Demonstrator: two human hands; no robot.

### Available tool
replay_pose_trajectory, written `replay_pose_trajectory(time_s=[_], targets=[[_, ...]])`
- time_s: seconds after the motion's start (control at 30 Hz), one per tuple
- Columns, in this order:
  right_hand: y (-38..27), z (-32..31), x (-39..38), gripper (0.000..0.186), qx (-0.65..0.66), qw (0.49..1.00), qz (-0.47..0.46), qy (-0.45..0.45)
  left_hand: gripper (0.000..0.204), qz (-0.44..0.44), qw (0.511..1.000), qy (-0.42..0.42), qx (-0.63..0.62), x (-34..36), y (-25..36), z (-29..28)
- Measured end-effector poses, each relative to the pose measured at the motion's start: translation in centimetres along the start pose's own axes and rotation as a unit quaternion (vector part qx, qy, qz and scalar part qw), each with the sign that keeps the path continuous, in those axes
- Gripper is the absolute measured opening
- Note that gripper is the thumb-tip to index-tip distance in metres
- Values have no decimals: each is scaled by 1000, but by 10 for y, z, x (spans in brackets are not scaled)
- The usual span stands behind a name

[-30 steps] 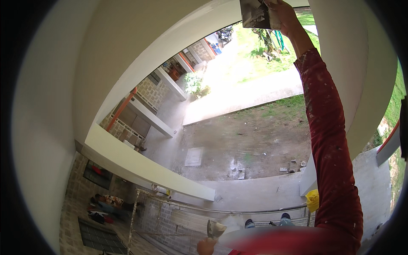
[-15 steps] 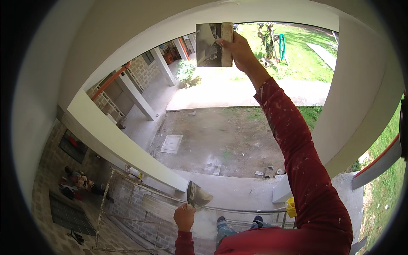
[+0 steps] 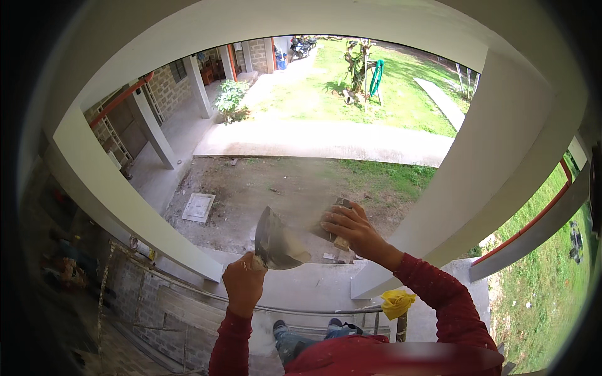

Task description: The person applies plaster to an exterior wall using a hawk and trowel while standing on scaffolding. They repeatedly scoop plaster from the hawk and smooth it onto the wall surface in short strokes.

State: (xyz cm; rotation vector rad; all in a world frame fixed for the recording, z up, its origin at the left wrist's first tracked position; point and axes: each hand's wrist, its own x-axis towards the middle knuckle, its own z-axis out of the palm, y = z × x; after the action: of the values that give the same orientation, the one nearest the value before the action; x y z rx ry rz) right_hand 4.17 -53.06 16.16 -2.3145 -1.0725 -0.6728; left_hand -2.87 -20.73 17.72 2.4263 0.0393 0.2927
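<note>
Raised at the lower centre, my left hand (image 3: 243,285) is closed round the handle end of a broad, fan-shaped putty knife (image 3: 276,241). Pale paste shows on part of its dark blade. To its right, my right hand (image 3: 359,230) grips a wide flat scraper (image 3: 342,243) with a pale back edge. Its blade is tilted and blurred, and the fingers cover much of it. A small gap separates the two tools.
A metal rail (image 3: 295,309) runs before my feet on a raised platform, with a yellow cloth (image 3: 398,304) on it. Pale columns (image 3: 458,182) rise on both sides, under a beam. Beyond lie bare soil (image 3: 263,182), a concrete path and grass.
My right hand has come down from the overhead beam with the scraper, close to the putty knife. My left hand has risen slightly and shifted left in view. The view itself has turned.
</note>
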Motion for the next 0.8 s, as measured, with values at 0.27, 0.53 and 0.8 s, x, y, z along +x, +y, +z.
replay_pose_trajectory(time_s=[0.27, 0.53, 0.8], targets=[[-41, -14, 2, 51, -108, 992, -49, -53, 25, 94, 981, -51, 162, 17, 17, 15], [-67, -35, -10, 47, 8, 998, -21, -64, 12, -5, 986, 75, 146, 12, -24, 36], [-37, 9, -23, 69, 33, 994, 22, -104, 27, -44, 998, 13, 45, -17, -13, 35]])
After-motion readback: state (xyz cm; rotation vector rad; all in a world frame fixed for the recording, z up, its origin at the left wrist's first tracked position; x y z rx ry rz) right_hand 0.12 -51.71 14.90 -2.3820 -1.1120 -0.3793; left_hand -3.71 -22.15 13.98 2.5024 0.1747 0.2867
